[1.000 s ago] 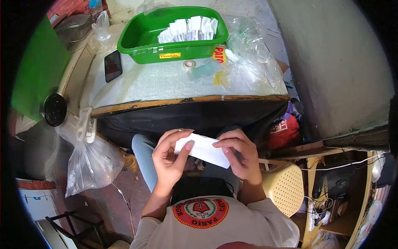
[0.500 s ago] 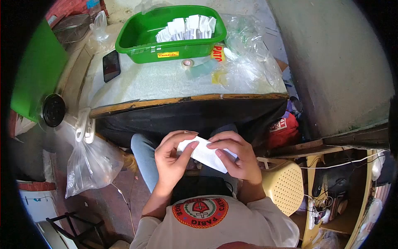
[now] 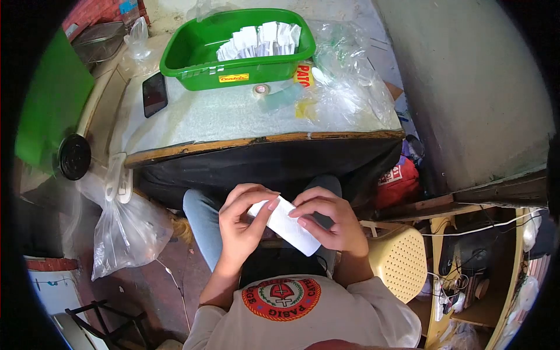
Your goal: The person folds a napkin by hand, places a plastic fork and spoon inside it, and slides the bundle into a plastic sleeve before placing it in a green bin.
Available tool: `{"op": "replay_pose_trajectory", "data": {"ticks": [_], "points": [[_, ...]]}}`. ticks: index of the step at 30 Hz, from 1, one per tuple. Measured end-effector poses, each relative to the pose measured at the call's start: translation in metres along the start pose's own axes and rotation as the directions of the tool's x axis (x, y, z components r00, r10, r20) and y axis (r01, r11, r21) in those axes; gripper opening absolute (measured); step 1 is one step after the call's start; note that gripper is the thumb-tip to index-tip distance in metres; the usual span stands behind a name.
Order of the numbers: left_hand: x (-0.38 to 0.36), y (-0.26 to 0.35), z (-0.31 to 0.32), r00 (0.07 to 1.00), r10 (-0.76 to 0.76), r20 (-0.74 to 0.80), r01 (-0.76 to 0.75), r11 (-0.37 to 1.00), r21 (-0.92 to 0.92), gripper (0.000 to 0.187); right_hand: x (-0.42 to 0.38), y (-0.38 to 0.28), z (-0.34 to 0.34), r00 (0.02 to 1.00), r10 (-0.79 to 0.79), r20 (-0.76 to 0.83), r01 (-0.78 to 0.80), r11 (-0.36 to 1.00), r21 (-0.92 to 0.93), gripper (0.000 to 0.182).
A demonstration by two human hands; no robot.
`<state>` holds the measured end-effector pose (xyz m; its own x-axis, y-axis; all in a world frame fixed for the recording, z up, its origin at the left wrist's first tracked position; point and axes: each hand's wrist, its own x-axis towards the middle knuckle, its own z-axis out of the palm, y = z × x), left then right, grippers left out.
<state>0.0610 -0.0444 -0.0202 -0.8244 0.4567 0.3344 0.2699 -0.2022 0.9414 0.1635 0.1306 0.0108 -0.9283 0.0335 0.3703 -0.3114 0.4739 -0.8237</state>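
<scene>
A folded piece of white paper [image 3: 291, 226] is held over my lap, slanting down to the right. My left hand [image 3: 240, 220] pinches its upper left end between thumb and fingers. On the other side, my right hand [image 3: 331, 220] has its fingertips and thumb closed on the paper's upper right edge. The underside of the paper is hidden from view.
A green basin [image 3: 204, 79] with several white folded papers [image 3: 262, 42] stands on the table [image 3: 198, 119]. Near it lie a phone [image 3: 154, 95], a tape roll [image 3: 261, 90] and clear plastic [image 3: 356, 87]. A plastic bag [image 3: 125, 239] hangs at left; a yellow stool [image 3: 402, 262] stands at right.
The paper has turned to slant more steeply, its lower end now showing more fully. My right fingers have shifted along its edge, while my left hand stays nearly in place.
</scene>
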Motion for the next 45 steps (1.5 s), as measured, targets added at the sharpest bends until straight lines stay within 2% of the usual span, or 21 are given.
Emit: {"op": "replay_pose_trajectory", "data": {"ticks": [2, 6, 11, 15, 17, 23, 25, 28, 36, 42, 45], "points": [[0.0013, 0.0007, 0.0027, 0.999, 0.036, 0.022, -0.036, 0.999, 0.005, 0.017, -0.001, -0.0005, -0.0013, 1.0, -0.011, 0.026, 0.011, 1.0, -0.001, 0.023], [0.0019, -0.0018, 0.0032, 0.998, 0.011, 0.068, -0.01, 1.0, -0.012, 0.024, -0.0034, -0.0026, -0.0038, 0.998, 0.031, 0.049, -0.033, 0.999, 0.04, 0.031], [0.0029, 0.0045, 0.0084, 0.989, -0.149, 0.012, 0.146, 0.943, -0.299, 0.024, -0.0029, -0.0045, -0.0044, 0.995, 0.098, 0.03, -0.1, 0.991, 0.093, 0.035], [0.0037, 0.0003, 0.0051, 0.993, -0.12, -0.008, 0.112, 0.946, -0.304, 0.021, -0.0005, -0.003, -0.0028, 0.997, 0.074, 0.027, -0.077, 0.99, 0.114, 0.035], [0.0039, -0.0047, 0.0018, 0.999, -0.01, 0.031, 0.016, 0.976, -0.219, 0.02, -0.0001, -0.0019, -0.002, 0.997, 0.075, 0.025, -0.077, 0.989, 0.13, 0.035], [0.005, -0.0025, 0.0018, 0.998, -0.042, 0.044, 0.049, 0.981, -0.185, 0.013, -0.0016, -0.0007, -0.0036, 0.994, 0.101, 0.03, -0.103, 0.99, 0.095, 0.038], [0.0059, 0.0006, 0.0021, 0.998, -0.046, 0.044, 0.053, 0.983, -0.174, 0.012, -0.0016, 0.0007, -0.0045, 1.0, 0.028, 0.015, -0.029, 0.997, 0.077, 0.038], [0.0055, 0.0, 0.003, 0.999, -0.044, 0.032, 0.049, 0.981, -0.187, 0.011, -0.0005, 0.0008, -0.0056, 1.0, -0.003, 0.016, 0.002, 0.997, 0.079, 0.039], [0.0038, 0.0002, 0.0038, 0.999, -0.047, 0.001, 0.046, 0.979, -0.199, 0.011, -0.003, 0.0007, -0.0049, 0.999, 0.006, 0.048, -0.011, 0.995, 0.099, 0.039], [0.0026, -0.0017, 0.0024, 1.0, -0.003, -0.004, 0.002, 0.975, -0.222, 0.016, -0.0038, 0.0017, -0.0017, 0.997, 0.041, 0.062, -0.049, 0.989, 0.141, 0.039], [0.0015, 0.0012, 0.0037, 0.997, -0.071, -0.015, 0.063, 0.954, -0.295, 0.021, -0.0044, 0.0008, -0.0005, 0.996, 0.067, 0.062, -0.075, 0.987, 0.139, 0.04]]}}
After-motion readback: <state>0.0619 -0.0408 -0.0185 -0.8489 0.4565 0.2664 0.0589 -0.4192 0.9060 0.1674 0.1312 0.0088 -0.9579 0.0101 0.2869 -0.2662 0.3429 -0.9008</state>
